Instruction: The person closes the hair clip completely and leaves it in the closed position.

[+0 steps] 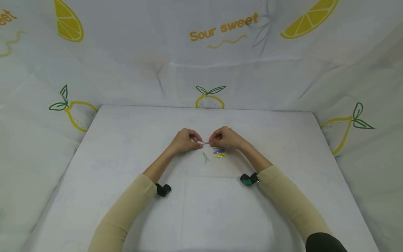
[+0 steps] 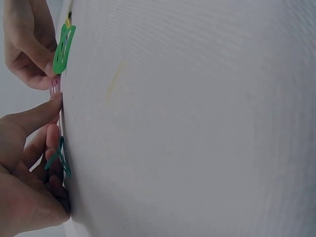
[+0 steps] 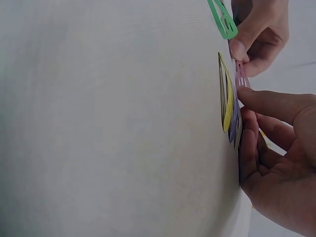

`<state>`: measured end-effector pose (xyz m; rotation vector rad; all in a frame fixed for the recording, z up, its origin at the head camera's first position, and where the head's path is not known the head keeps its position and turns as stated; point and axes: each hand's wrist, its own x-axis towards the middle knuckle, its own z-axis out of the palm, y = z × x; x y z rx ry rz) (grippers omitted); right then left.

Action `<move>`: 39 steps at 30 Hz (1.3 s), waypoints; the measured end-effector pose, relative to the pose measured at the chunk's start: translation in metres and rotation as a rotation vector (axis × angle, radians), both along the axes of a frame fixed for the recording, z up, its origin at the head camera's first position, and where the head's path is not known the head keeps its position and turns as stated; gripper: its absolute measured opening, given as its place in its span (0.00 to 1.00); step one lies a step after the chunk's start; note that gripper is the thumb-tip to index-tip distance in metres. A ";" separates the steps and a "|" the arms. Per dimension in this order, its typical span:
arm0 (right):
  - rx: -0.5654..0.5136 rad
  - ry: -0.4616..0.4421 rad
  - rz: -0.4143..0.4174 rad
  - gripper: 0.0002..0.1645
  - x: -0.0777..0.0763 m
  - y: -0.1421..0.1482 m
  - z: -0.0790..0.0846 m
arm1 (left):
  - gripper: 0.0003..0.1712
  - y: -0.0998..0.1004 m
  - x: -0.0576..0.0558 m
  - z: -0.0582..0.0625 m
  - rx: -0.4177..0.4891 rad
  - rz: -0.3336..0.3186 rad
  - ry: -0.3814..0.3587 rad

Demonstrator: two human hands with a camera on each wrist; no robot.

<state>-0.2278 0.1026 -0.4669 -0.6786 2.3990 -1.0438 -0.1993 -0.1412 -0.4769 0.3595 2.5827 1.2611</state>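
Observation:
Both hands meet over the table around a slim pink snap hair clip. My left hand pinches one end between thumb and fingers; from the other side my right hand pinches the opposite end. Slots in the pink clip show between the thumbs in the right wrist view. A green hair clip lies just in front of the hands. Beside the right fingers lie a purple hair clip and a yellow hair clip. In the left wrist view, a teal clip-like piece overlaps the left fingers.
A white cloth covers the table, and a lemon-printed sheet hangs behind and at both sides. Dark wrist devices, one on the left wrist and one on the right, stick out from the sleeves.

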 end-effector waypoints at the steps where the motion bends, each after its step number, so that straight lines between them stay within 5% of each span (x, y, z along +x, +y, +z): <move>1: -0.001 0.000 -0.001 0.06 0.000 0.000 0.000 | 0.14 0.001 0.000 0.000 -0.001 0.000 0.000; 39: 0.020 -0.011 0.000 0.07 0.001 -0.001 0.001 | 0.14 0.002 -0.002 0.004 -0.028 -0.019 -0.020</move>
